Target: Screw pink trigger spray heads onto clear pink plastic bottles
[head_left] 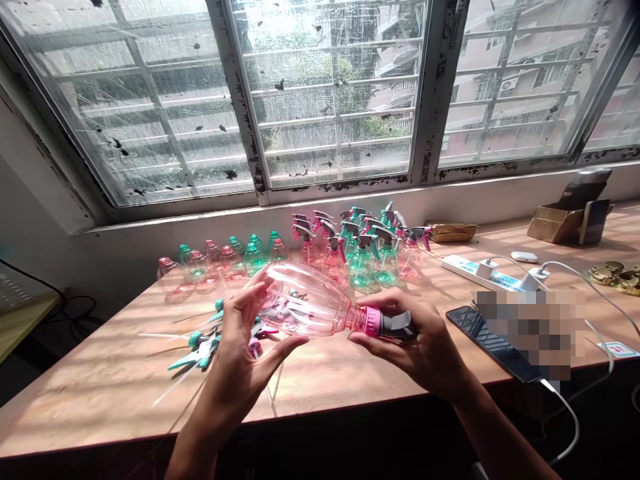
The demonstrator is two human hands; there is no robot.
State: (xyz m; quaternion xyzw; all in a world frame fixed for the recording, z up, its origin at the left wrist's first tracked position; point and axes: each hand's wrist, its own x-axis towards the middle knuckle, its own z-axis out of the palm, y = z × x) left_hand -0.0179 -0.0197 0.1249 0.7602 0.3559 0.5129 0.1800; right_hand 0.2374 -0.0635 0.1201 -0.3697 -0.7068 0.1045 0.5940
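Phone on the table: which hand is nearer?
Right. The right hand, gripping the pink bottle by its neck, is close beside the phone, not touching; the left hand cups the bottle's base, farther away.

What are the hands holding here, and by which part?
A pink spray bottle, held sideways: the left hand cups its wide body, the right hand grips the grey trigger head by the pink collar.
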